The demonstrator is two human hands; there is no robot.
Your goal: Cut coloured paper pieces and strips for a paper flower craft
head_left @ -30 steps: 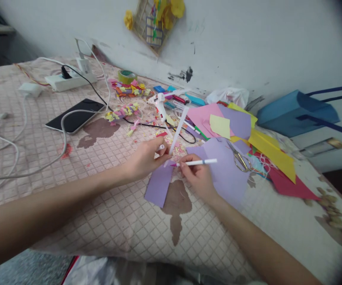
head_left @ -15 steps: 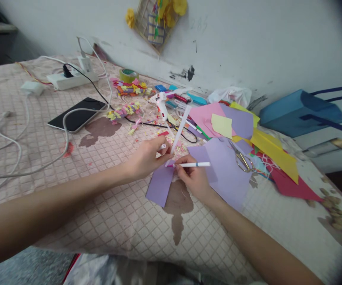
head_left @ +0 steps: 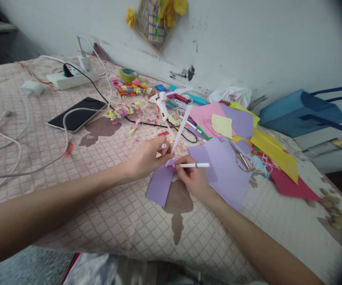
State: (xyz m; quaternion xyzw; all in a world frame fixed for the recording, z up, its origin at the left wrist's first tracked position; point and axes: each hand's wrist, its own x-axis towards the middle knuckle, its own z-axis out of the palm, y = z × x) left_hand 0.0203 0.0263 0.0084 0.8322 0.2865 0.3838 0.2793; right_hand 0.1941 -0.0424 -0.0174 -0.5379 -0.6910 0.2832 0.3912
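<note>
While under the fingers (head_left: pixel 158 151), lilac paper (head_left: pixel 159 185)

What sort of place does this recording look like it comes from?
Probably a bedroom or similar room at home, used for crafts: the work is spread on what looks like a quilted pink bedspread, beside a power strip, with a hot glue gun and coloured paper.

You had the phone (head_left: pixel 76 114) on the bed (head_left: pixel 99 221), left of the glue gun (head_left: pixel 161 103), with the power strip (head_left: pixel 72 80) behind it. The scissors (head_left: pixel 241 161) lay on the paper (head_left: pixel 224 178), before the bag (head_left: pixel 300 113) on your right.
</note>
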